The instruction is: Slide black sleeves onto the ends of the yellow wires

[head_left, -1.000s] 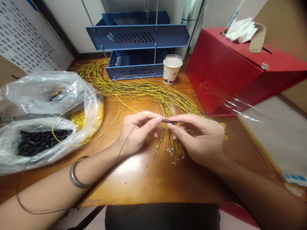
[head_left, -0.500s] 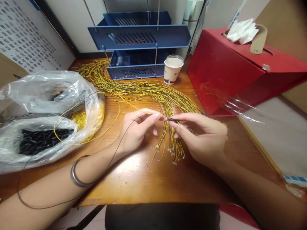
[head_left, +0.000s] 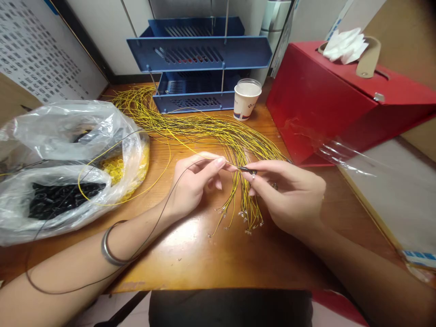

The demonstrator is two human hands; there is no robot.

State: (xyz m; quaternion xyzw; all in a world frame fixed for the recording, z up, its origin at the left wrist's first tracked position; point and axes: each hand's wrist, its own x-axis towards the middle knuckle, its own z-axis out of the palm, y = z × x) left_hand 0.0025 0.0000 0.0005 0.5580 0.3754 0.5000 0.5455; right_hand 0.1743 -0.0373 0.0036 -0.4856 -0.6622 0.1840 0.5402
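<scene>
My left hand (head_left: 195,181) pinches a thin yellow wire (head_left: 184,144) and a thin black wire (head_left: 172,190) between thumb and fingers. A small black sleeve (head_left: 247,169) is gripped by the fingertips of my right hand (head_left: 289,195); the wires run toward its left end. A small clear piece shows at my right thumb. Beneath and behind both hands lies a bundle of yellow and black wires (head_left: 211,127), with small clear pieces (head_left: 243,214) on the ends that point at me.
At left, plastic bags (head_left: 68,129) hold black sleeves (head_left: 57,200) and yellow ones (head_left: 114,171). Behind stand a blue tray rack (head_left: 204,54) and a paper cup (head_left: 245,102). A red tissue box (head_left: 327,104) stands at right. The wooden table (head_left: 204,268) ends in front of me.
Both hands hold nearly the same pose. The black sleeve in my right fingers has shifted slightly to the right, and the black wire along my left forearm has moved a little.
</scene>
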